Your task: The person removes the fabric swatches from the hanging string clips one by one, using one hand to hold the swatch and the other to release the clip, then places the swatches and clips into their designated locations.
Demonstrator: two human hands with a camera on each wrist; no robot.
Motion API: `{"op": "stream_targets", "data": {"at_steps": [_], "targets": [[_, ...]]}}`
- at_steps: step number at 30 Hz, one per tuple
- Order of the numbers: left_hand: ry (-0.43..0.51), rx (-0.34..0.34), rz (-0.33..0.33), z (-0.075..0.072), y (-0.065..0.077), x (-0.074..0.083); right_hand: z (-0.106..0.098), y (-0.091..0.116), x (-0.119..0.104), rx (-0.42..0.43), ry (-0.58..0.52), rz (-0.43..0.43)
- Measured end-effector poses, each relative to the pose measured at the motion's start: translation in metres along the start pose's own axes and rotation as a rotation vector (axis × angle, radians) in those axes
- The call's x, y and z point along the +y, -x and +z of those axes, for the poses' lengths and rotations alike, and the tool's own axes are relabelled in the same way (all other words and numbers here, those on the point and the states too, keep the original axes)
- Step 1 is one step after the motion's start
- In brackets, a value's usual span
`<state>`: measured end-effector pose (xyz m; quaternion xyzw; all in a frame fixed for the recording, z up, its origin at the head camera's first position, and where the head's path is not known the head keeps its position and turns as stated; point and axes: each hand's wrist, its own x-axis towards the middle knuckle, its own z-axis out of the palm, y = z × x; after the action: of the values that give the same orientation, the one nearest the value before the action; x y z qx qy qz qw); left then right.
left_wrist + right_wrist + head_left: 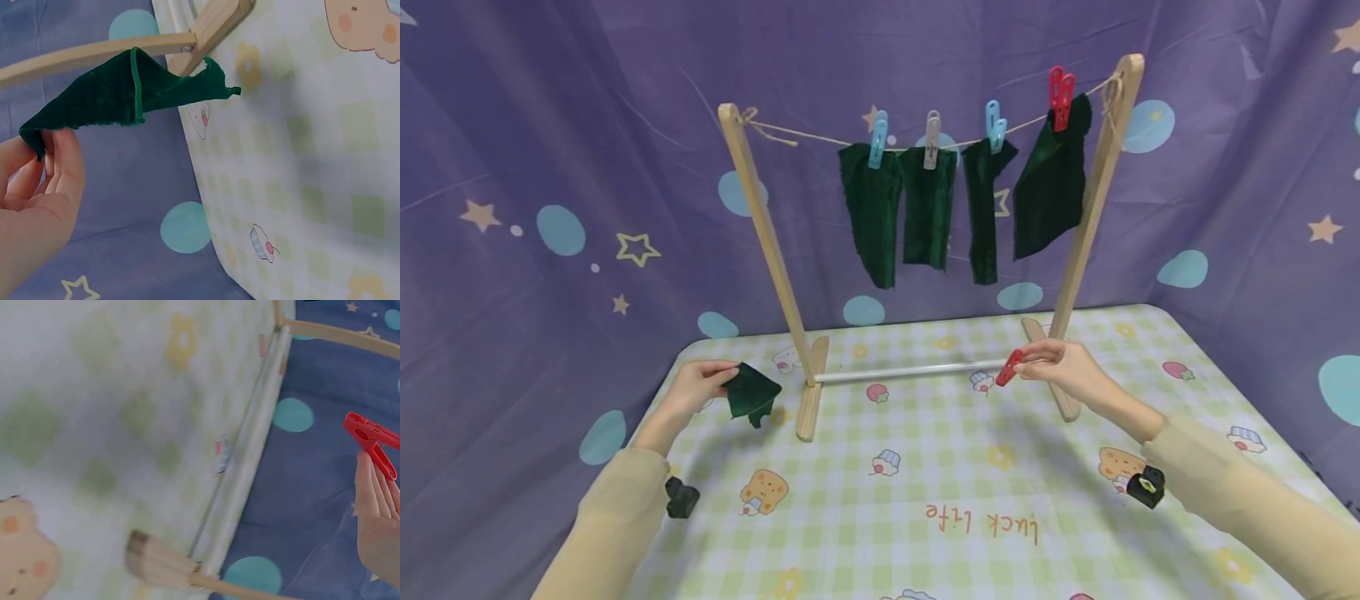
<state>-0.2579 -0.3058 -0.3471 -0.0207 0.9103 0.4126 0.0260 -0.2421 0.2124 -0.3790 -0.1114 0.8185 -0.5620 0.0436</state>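
Note:
My left hand (698, 387) pinches a small dark green cloth (751, 393) by one corner, left of the wooden drying rack. In the left wrist view the cloth (106, 94) droops in folds away from the fingertips. On the other side, my right hand (1063, 367) holds a red clothespin (1009, 367) between thumb and fingers, in front of the rack's right post. The right wrist view has the clothespin (370, 439) at the fingertips. Higher up, several green cloths (928, 208) hang from a string (816, 136), each under a clothespin.
The rack has a left post (767, 242), a right post (1097, 192), wooden feet (808, 408) and a white bar (910, 371) low between them. Blue, grey and red clothespins (1062, 100) sit on the string. A checked tablecloth (850, 533) covers the table before a purple curtain (647, 150).

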Motion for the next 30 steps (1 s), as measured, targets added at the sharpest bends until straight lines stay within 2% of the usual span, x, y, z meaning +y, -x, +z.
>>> {"op": "stream_targets", "data": {"at_steps": [5,13,19,25,30], "targets": [[-0.023,-0.01,-0.038,-0.002,-0.008,-0.013,-0.004,0.001,0.019,-0.035,-0.018,-0.012],[0.099,-0.059,0.008,0.006,-0.008,-0.03,-0.008,0.004,0.045,-0.061,-0.123,-0.007],[0.135,-0.063,-0.026,0.01,0.0,-0.04,-0.009,0.003,0.058,-0.063,-0.125,0.032],[0.189,-0.093,-0.043,0.015,0.015,-0.052,-0.009,0.003,0.065,-0.056,-0.066,0.09],[0.209,-0.11,-0.06,0.018,0.027,-0.065,-0.008,0.003,0.073,-0.042,-0.063,0.115]]}}
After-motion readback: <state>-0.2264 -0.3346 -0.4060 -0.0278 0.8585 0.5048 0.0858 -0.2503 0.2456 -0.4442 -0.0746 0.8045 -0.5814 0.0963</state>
